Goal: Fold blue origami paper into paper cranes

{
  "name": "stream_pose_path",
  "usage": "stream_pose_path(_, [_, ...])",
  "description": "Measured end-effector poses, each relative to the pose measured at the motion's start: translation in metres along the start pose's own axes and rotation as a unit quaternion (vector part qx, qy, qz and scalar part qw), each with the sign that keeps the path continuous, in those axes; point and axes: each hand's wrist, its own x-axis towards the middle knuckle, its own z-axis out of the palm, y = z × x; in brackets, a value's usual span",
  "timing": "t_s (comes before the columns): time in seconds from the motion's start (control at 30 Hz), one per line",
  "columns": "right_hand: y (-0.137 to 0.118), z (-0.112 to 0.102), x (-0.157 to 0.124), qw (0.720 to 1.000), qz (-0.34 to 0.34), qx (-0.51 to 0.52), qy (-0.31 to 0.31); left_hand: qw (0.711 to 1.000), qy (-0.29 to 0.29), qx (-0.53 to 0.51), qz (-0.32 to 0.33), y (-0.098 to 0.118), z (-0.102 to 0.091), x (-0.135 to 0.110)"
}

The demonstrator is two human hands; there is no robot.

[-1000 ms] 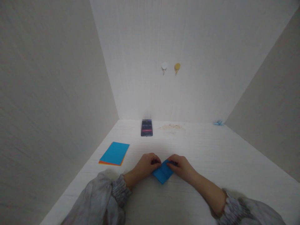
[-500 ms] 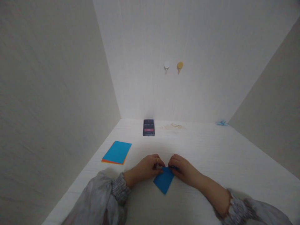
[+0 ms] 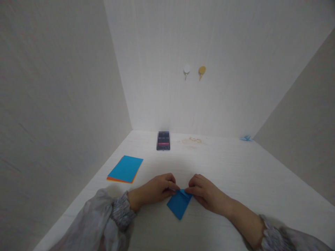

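Note:
A blue sheet of origami paper (image 3: pixel 179 206), folded into a small kite-like shape, lies on the white table in front of me. My left hand (image 3: pixel 165 185) pinches its upper left corner between thumb and fingers; a ring shows on one finger. At the upper right edge, my right hand (image 3: pixel 201 190) is closed on the paper, with the index finger pressing near a small folded flap at the top. The fingers partly cover the paper's upper edge.
To the left lies a stack of coloured paper (image 3: pixel 126 169), blue on top with orange edges below. A phone (image 3: pixel 163 141) lies at the back by the wall. A light blue folded paper piece (image 3: pixel 246 138) sits in the far right corner. Two hooks (image 3: pixel 201 70) hang on the back wall.
The view has shifted slightly, so the paper appears lower and further left. A folded flap now shows at the paper's top, and my right index finger has moved along the upper edge toward the left hand.

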Motion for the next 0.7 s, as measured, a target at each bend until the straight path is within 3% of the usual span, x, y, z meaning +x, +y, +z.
stream_pose_path(0.7, [-0.012, -0.008, 0.008, 1.0, -0.003, 0.02, -0.023, 0.999, -0.031, 0.039, 0.018, 0.007, -0.005, 0.002])
